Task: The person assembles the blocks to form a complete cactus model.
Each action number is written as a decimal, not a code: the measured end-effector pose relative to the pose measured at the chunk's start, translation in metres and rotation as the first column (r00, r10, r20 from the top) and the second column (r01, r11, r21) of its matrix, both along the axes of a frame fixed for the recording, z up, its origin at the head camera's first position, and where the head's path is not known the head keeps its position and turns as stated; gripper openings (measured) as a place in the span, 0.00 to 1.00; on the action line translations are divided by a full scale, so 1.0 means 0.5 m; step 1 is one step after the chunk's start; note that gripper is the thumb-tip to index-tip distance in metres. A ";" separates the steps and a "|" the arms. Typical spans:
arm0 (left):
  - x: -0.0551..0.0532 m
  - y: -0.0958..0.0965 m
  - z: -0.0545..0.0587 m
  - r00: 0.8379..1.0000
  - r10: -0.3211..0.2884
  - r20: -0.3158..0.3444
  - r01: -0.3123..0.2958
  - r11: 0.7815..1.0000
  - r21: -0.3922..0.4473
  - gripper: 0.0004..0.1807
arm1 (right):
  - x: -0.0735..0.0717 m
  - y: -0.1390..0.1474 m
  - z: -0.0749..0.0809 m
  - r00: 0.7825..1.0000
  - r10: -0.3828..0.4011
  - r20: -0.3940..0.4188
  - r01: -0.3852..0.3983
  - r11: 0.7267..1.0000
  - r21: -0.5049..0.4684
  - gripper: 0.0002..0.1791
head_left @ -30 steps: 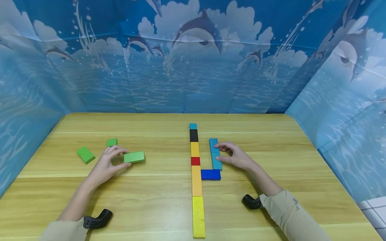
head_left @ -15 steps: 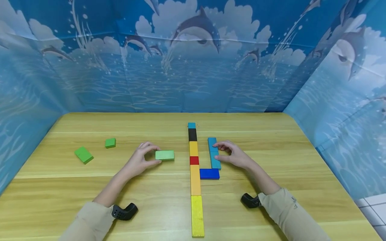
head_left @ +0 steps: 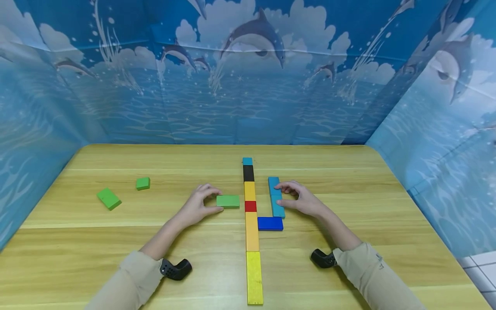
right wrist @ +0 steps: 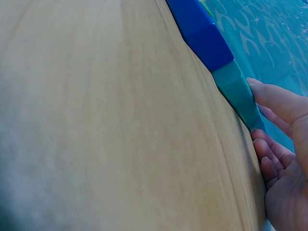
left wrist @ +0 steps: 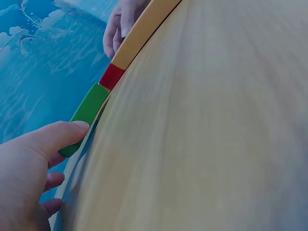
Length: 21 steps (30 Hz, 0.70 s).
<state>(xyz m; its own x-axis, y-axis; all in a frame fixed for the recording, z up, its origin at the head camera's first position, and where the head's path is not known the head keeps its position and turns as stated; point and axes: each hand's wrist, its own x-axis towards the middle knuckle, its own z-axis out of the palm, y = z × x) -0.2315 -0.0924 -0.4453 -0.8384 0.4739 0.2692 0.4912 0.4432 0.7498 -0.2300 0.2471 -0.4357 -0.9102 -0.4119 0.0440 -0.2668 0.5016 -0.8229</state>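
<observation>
My left hand [head_left: 199, 206] pinches a green block [head_left: 227, 201] between thumb and fingers. That block lies crosswise, its right end a narrow gap short of the column, level with the red block [head_left: 250, 206]. In the left wrist view my thumb presses along the green block [left wrist: 89, 108]. My right hand [head_left: 304, 201] rests beside two light blue blocks set end to end. Its forefinger touches the far light blue block [head_left: 273, 184], and the thumb tip is at the near light blue block [head_left: 277, 209]. A dark blue block [head_left: 270, 223] joins them to the column.
The column also has a light blue piece [head_left: 247, 161], a black block [head_left: 249, 173], orange blocks [head_left: 252, 232] and a yellow block [head_left: 254, 277]. Two loose green blocks, one larger [head_left: 109, 199] and one smaller [head_left: 143, 183], lie on the left of the table.
My left hand has carried the green block rightward from the left side to just beside the column, turning it level. The right hand has stayed at the light blue blocks.
</observation>
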 end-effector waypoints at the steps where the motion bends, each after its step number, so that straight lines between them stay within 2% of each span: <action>1: -0.001 0.003 -0.001 1.000 -0.001 -0.002 0.001 1.000 -0.004 0.19 | 0.000 0.000 0.000 1.000 0.000 0.000 0.000 1.000 -0.001 0.23; 5: -0.003 0.012 -0.004 1.000 0.000 -0.009 -0.001 1.000 -0.019 0.19 | 0.005 -0.004 0.008 1.000 0.002 0.006 -0.002 1.000 -0.008 0.23; 21: -0.001 0.029 0.001 0.999 0.013 -0.040 -0.016 0.997 -0.079 0.18 | 0.002 0.000 0.000 1.000 0.004 -0.005 -0.004 1.000 -0.006 0.23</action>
